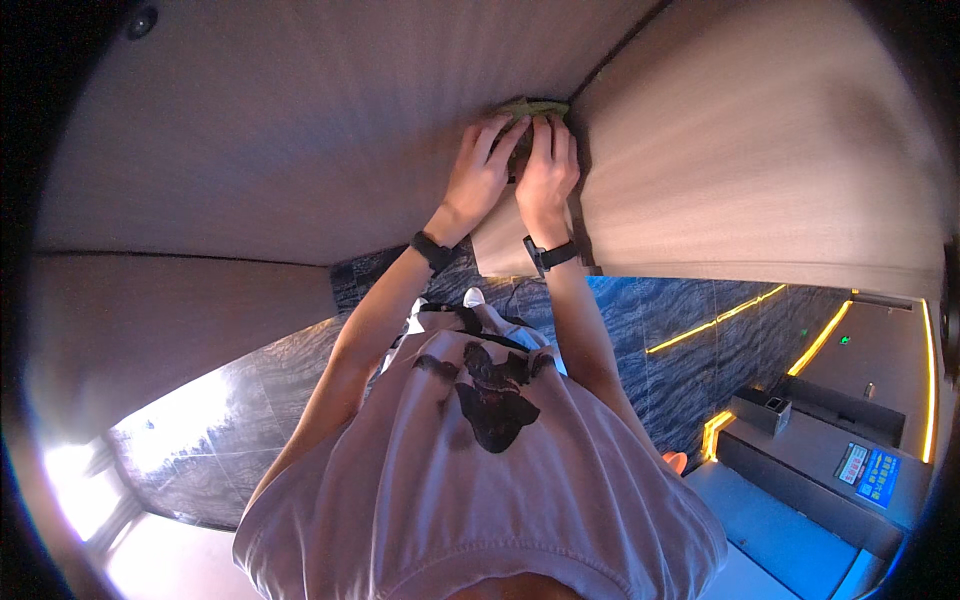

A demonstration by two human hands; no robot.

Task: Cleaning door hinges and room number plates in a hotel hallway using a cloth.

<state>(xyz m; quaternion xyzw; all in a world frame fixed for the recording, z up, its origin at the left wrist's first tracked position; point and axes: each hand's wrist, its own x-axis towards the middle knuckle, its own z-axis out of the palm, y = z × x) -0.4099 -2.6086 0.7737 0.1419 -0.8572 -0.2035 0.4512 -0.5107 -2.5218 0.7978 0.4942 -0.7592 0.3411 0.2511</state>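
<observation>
Both of my arms reach forward to a corner between two fabric-like wall panels. My left hand, with a black band at its wrist, rests its fingertips at the near edge of a greenish cloth-like item. Beside it, my right hand, its wrist also banded, touches the same item with its fingers pointing into the corner. Something dark shows between the hands; what it is cannot be made out. The hands partly hide the item, so how firmly either one grips it is unclear.
Large panels rise at left and right. Below is a dark veined tile floor with a yellow light strip. At lower right stands a counter bearing a small box and printed signs.
</observation>
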